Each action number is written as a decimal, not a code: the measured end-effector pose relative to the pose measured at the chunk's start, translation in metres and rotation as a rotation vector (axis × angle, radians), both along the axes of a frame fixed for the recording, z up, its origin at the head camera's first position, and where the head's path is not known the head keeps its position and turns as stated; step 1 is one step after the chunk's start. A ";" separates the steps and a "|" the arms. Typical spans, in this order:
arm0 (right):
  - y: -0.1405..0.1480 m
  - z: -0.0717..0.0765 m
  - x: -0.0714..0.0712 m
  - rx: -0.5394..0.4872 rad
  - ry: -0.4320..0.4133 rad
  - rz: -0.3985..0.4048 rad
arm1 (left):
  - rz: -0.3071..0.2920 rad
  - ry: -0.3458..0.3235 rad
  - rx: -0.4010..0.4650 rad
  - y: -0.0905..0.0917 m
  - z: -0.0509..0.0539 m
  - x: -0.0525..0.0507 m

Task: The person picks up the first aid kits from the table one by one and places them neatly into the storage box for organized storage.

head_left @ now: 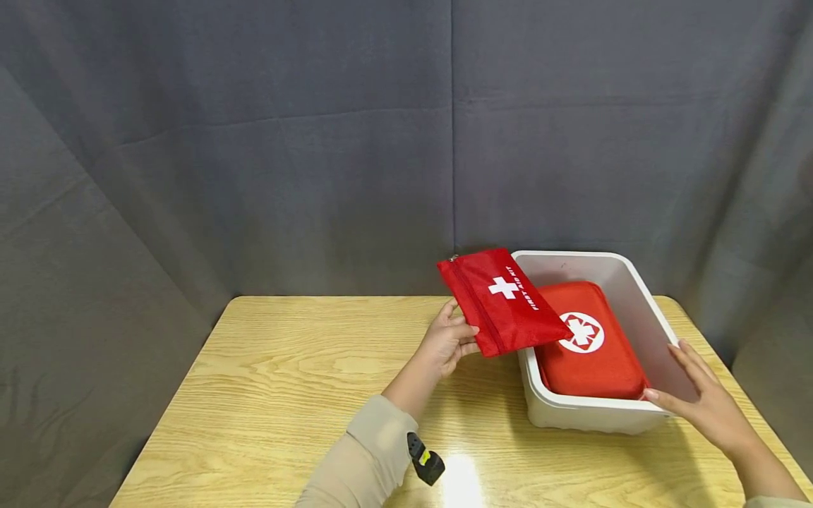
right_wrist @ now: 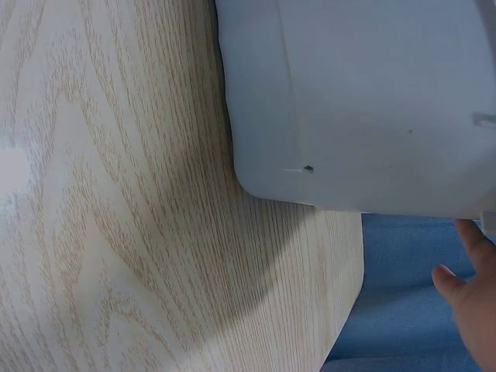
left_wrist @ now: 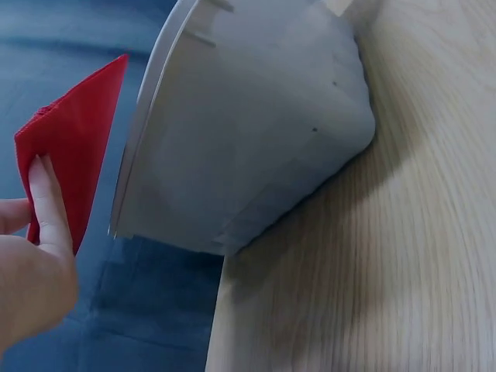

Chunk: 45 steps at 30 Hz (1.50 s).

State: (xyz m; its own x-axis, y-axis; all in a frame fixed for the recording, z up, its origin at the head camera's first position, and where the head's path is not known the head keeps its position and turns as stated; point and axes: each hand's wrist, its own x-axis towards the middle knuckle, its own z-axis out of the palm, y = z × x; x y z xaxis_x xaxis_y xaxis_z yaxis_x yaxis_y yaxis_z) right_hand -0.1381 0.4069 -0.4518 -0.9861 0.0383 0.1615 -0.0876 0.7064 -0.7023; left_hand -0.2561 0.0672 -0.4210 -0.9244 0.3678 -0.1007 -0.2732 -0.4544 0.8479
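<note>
My left hand (head_left: 449, 340) pinches the lower left edge of a flat red zip pouch (head_left: 492, 310) marked "FIRST AID KIT" with a white cross. The pouch is tilted above the left rim of a white plastic bin (head_left: 591, 403). In the left wrist view, the thumb and fingers grip the red pouch (left_wrist: 81, 147) beside the bin's outer wall. Inside the bin lies a red case (head_left: 597, 367) with a white round emblem, partly covered by the pouch. My right hand (head_left: 711, 406) is at the bin's front right corner, its fingers extended along the rim.
The bin stands on the right part of a light wood table (head_left: 273, 395). A grey curtain (head_left: 330, 183) hangs behind the table and along its sides. A black strap device (head_left: 425, 458) is on the left wrist.
</note>
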 end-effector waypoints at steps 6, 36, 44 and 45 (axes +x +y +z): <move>0.001 -0.001 0.002 -0.003 0.005 0.002 | -0.025 -0.009 -0.054 0.015 0.000 0.003; 0.004 -0.003 0.002 -0.005 0.033 0.017 | -0.114 0.042 -0.328 0.072 0.007 0.006; 0.005 -0.002 0.004 0.002 0.025 0.012 | -0.145 0.072 -0.424 0.081 0.011 0.007; 0.006 -0.002 0.004 0.002 0.021 0.009 | -0.155 0.076 -0.437 0.083 0.012 0.008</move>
State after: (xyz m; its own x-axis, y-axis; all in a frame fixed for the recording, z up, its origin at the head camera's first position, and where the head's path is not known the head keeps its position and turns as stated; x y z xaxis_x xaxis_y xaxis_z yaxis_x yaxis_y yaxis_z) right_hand -0.1342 0.4126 -0.4536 -0.9829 0.0287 0.1819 -0.1086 0.7073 -0.6985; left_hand -0.2485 0.1497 -0.4094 -0.8728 0.4401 -0.2110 -0.2394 -0.0092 0.9709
